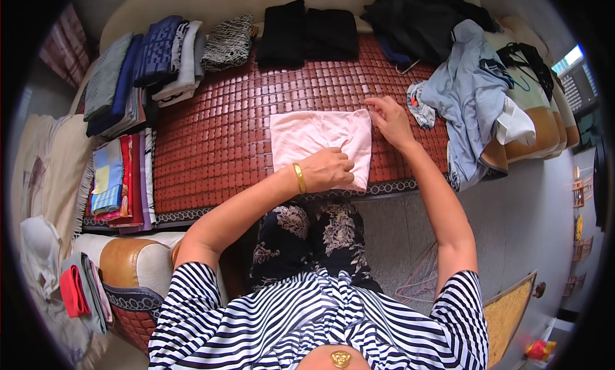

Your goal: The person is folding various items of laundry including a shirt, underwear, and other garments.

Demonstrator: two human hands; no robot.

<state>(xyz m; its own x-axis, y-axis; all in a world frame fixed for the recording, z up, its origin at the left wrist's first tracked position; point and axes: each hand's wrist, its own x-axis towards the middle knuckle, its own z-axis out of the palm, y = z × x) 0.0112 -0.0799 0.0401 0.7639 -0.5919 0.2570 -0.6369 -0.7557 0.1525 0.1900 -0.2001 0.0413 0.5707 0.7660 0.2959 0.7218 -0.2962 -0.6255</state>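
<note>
A pink cloth garment (307, 134), partly folded into a rough square, lies on the reddish-brown tile mat (216, 154) of the seat before me. My left hand (329, 169), below a gold bangle, rests on the garment's lower middle with its fingers curled; whether it pinches the fabric cannot be told. Just beyond the garment's upper right corner is my right hand (390, 120), fingers apart and holding nothing. Small creases run through the pink fabric near my left fingers.
Folded clothes stand in stacks at the left (108, 79), with black folded garments (281, 34) along the backrest. A loose light blue garment (461, 86) and dark clothes (413, 19) lie at the right, beside a hanger (407, 66). Folded colourful fabrics (108, 178) line the left edge.
</note>
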